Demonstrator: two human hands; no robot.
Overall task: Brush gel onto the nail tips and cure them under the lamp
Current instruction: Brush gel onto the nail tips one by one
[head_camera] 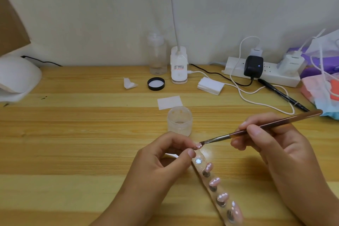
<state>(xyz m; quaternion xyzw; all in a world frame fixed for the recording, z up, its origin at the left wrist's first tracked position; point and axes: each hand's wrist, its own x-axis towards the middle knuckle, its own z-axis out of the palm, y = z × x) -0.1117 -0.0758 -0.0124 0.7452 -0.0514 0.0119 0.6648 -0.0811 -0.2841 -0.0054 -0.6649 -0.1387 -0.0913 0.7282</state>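
My left hand (163, 163) pinches a small pink nail tip (198, 146) between thumb and fingers, just above the near end of a clear holder strip (200, 168). Several glossy pink nail tips (214, 181) stand on that strip, which runs toward the bottom edge. My right hand (275, 145) grips a brown-handled brush (266, 125), and its bristles touch the held tip. An open clear gel jar (179, 121) stands just behind my hands. The white curing lamp (17, 77) sits at the far left.
On the wooden desk (73, 134) lie the jar's black lid (156, 84), a white wipe (169, 102), a stack of pads (211, 85), a clear bottle (157, 55), a clip lamp base (179, 66), a power strip (262, 71) with cables, a black pen (282, 94) and face masks (322, 86).
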